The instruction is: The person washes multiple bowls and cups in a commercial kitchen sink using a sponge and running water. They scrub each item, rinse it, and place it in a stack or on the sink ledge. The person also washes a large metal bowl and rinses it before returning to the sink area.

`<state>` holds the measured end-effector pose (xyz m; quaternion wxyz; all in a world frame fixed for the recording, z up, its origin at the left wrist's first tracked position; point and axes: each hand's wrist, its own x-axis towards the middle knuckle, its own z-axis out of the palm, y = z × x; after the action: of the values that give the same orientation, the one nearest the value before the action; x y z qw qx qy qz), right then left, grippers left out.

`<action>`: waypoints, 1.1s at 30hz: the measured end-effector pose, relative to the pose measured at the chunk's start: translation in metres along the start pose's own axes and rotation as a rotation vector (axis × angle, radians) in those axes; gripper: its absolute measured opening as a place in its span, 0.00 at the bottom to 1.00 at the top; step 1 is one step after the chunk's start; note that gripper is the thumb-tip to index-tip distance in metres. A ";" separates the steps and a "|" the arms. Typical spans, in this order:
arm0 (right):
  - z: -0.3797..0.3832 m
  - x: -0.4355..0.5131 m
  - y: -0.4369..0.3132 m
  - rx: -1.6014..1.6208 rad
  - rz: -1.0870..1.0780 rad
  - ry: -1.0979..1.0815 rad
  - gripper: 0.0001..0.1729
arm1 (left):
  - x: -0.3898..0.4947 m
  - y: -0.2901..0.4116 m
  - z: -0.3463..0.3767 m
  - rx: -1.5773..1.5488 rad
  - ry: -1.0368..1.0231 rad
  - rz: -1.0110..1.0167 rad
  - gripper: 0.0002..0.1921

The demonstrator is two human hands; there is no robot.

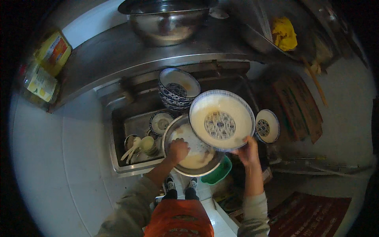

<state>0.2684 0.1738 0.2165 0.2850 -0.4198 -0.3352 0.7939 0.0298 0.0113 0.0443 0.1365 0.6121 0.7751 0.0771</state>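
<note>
My right hand (248,150) grips the rim of a large blue-and-white patterned bowl (242,118), tilted so its inside shows. The bowl is above the right part of a metal basin (197,166) of cloudy liquid. Over the basin's left part is my left hand (178,150), fingers curled; whether it holds something is unclear. Behind the basin stands a stack of patterned bowls (177,102). A smaller patterned bowl (161,122) lies in the sink (130,168), beside white spoons (133,148) and a pale green cup (148,144). Another patterned bowl (268,126) sits at the right.
A large steel bowl (168,28) stands on the metal ledge behind the sink. Two bottles (41,84) (56,53) are at the far left. A green plastic basket (217,173) is below the metal basin. Cardboard (296,109) and a yellow cloth or bag (284,34) are at the right.
</note>
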 end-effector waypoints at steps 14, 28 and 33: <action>0.156 0.232 -0.008 -0.094 0.081 -0.224 0.25 | 0.066 -0.062 -0.086 -0.873 0.401 -0.407 0.39; 0.135 0.320 0.034 -0.331 0.356 -0.175 0.22 | 0.167 -0.095 -0.064 -1.333 0.662 -0.594 0.41; 0.130 0.311 0.042 -0.364 0.343 -0.276 0.26 | 0.183 -0.118 -0.033 -1.286 0.622 -0.716 0.40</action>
<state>-0.0015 0.3381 0.0908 0.0182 -0.4024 -0.4319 0.8069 -0.1290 0.1619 0.0201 0.2569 0.0778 0.7308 0.6276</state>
